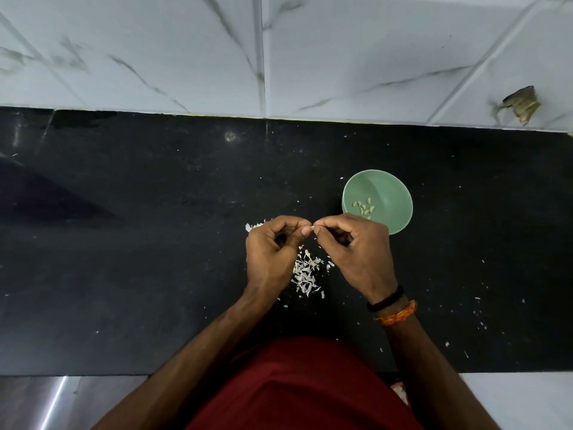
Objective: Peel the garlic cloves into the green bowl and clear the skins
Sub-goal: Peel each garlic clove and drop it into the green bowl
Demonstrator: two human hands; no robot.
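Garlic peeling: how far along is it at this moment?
Partly done. Several peeled cloves lie in the green bowl. In hand: the left hand and right hand pinch one garlic clove between them. Left: the pile of skins and scattered flakes remain on the black counter, uncleared.
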